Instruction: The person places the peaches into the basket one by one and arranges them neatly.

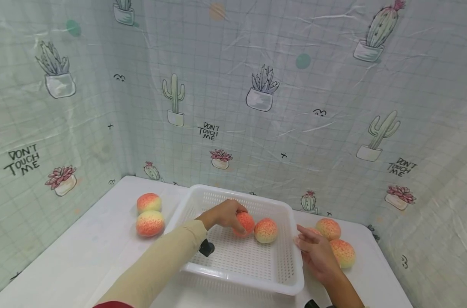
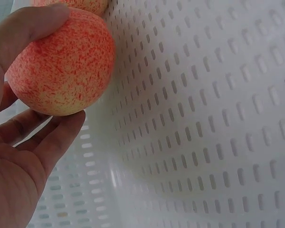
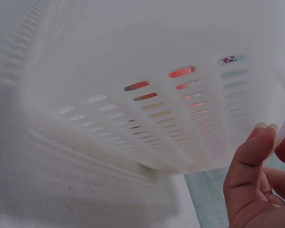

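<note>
My left hand (image 1: 226, 214) reaches into a white perforated plastic basket (image 1: 233, 273) and grips a red-speckled peach (image 1: 245, 223). In the left wrist view, the thumb lies over the top of this peach (image 2: 66, 61) and the fingers curl under it, close to the basket's slotted surface (image 2: 190, 118). A second peach (image 1: 266, 231) sits in the basket just right of the held one. My right hand (image 1: 319, 254) is at the basket's right rim; in the right wrist view its thumb and fingers (image 3: 249, 164) pinch the rim edge beside the slotted wall (image 3: 152, 109).
Two peaches, one yellow-red (image 1: 149, 203) and one in front of it (image 1: 150, 223), lie left of the basket on the white table (image 1: 75, 252). Right of it, several more peaches, including one nearer the front (image 1: 343, 253), lie beside my right hand. A cactus-print curtain (image 1: 233, 85) encloses the table.
</note>
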`<action>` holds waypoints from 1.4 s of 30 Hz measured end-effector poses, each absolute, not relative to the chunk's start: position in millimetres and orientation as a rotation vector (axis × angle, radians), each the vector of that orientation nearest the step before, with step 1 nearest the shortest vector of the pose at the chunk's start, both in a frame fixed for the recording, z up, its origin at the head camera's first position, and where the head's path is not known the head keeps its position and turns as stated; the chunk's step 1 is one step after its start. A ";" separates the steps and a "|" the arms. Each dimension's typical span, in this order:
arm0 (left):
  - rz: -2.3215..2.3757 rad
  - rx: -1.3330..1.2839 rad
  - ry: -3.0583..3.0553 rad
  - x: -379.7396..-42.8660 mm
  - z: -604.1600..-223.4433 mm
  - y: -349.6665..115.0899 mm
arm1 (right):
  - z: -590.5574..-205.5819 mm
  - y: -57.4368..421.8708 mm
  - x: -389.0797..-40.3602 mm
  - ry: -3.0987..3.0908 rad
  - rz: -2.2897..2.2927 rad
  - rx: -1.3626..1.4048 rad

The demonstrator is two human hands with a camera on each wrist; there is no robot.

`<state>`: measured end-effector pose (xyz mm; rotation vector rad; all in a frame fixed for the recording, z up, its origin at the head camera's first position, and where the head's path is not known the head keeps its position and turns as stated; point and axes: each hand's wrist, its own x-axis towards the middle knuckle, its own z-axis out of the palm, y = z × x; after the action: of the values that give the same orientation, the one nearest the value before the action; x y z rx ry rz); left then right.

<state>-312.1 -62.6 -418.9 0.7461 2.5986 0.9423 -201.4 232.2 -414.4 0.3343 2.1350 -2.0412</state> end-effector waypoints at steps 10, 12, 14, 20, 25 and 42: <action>0.838 0.711 2.632 -307.7 -412.4 -60.3 | -413.6 232.3 -201.1 2.129 -2.035 0.332; 0.817 0.677 2.633 -305.0 -410.0 -61.9 | -412.8 231.8 -201.4 2.125 -2.032 0.330; 0.799 0.657 2.627 -303.3 -408.1 -62.6 | -412.4 232.7 -200.7 2.125 -2.030 0.338; 0.798 0.677 2.626 -299.7 -399.8 -71.0 | -412.7 234.1 -198.2 2.126 -2.031 0.359; 0.921 0.688 2.616 -293.6 -373.9 -95.5 | -413.2 232.9 -197.6 2.137 -2.027 0.333; 1.261 0.335 2.866 -235.2 -360.7 -257.9 | -412.7 229.7 -198.4 2.147 -2.000 0.324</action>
<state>-235.2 -257.9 -360.7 0.3347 2.8663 1.2613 -198.4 229.7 -412.7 0.3244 2.1475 -2.0000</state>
